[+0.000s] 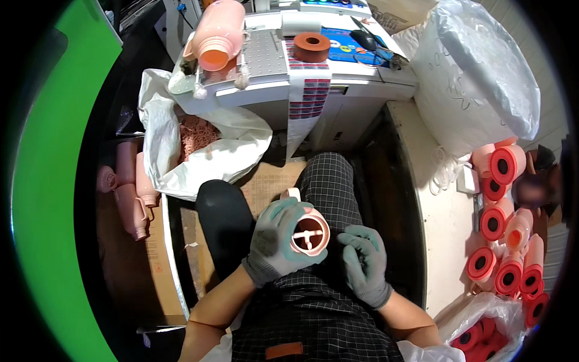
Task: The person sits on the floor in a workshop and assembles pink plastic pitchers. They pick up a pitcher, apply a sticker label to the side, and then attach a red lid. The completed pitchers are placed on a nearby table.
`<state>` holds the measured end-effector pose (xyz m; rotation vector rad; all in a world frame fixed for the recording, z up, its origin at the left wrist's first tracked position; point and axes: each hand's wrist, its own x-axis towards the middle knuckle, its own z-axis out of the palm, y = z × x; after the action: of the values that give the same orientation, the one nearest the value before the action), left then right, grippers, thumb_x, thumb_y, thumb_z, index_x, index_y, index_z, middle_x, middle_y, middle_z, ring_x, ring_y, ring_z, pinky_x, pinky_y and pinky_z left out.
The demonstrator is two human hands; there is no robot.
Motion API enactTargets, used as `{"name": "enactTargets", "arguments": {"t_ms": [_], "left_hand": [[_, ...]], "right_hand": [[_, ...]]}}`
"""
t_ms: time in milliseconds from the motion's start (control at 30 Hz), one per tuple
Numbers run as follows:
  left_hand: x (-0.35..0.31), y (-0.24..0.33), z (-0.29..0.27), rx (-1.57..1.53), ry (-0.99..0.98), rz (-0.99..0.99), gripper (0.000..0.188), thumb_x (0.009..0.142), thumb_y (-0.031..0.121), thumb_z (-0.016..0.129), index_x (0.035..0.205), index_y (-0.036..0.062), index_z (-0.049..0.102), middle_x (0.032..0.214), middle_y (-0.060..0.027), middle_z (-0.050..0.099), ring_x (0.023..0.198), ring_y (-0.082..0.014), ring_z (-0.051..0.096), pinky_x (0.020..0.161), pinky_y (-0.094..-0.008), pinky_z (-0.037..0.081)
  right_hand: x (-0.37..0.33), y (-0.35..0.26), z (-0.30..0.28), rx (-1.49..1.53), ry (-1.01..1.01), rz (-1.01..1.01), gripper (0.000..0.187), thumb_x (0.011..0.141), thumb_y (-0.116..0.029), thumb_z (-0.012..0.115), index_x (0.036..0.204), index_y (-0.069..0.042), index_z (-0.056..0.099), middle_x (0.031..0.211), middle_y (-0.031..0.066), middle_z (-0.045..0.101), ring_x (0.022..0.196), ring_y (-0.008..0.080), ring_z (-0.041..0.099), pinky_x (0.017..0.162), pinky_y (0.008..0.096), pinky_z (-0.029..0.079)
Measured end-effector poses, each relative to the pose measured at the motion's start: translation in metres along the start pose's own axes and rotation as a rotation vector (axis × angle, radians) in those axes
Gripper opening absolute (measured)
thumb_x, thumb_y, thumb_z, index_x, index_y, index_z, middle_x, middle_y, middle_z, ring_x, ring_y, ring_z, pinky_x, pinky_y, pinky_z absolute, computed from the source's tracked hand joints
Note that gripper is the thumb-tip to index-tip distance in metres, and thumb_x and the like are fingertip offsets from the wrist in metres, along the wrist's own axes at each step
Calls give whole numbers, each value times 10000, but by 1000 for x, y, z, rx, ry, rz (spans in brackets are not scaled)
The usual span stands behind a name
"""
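My left hand (274, 241), in a grey-green work glove, is closed around a pink plastic jug (325, 241) held above my lap. The jug's round opening faces up, showing a pink T-shaped piece inside it. Part of a handle (291, 193) sticks out past my fingers at the far side. My right hand (365, 262), gloved the same way, hovers just right of the jug without touching it. Its fingers are loosely curled and apart, and I see nothing between them.
A large pink jug (220, 30) lies on the white machine (259, 84) ahead, near a brown tape roll (312, 47). An open white sack (241, 130) holds pink scraps. Pink jugs (129, 208) lie at left. Red-rimmed pink jugs (494, 223) crowd the right bench (443, 241).
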<state>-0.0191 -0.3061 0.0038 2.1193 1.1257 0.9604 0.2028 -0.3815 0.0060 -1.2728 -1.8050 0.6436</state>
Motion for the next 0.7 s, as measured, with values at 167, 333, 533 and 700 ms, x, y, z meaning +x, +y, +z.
{"name": "enactTargets", "arguments": {"t_ms": [167, 333, 533, 700], "left_hand": [[8, 26, 16, 334, -161, 186, 592, 681, 410, 820, 1189, 151, 664, 1124, -34, 640, 1057, -269, 633, 907, -445, 476], [-5, 34, 47, 327, -153, 70, 471, 723, 348, 750, 1134, 128, 684, 1122, -24, 656, 1056, -261, 642, 873, -422, 499], [7, 18, 35, 197, -51, 205, 413, 737, 342, 780, 1077, 119, 703, 1156, -54, 708, 1133, -269, 665, 945, -447, 503], [-3, 8, 12, 80, -19, 110, 563, 666, 405, 864, 1132, 130, 708, 1184, -47, 712, 1154, -244, 666, 1010, -458, 493]], "right_hand": [[47, -55, -20, -249, -319, 51, 388, 940, -357, 748, 1069, -4, 653, 937, 165, 701, 726, 291, 709, 626, 402, 562], [27, -24, -19, -356, -553, 153, 507, 868, -510, 749, 1007, -27, 686, 898, 157, 661, 728, 323, 702, 654, 421, 567], [23, -1, 7, -246, -179, -122, 368, 901, -391, 708, 741, -65, 647, 645, 110, 568, 524, 284, 580, 498, 383, 450], [23, -1, 39, 76, 179, -165, 298, 938, -106, 622, 651, -53, 564, 639, 128, 538, 523, 300, 541, 498, 361, 411]]}}
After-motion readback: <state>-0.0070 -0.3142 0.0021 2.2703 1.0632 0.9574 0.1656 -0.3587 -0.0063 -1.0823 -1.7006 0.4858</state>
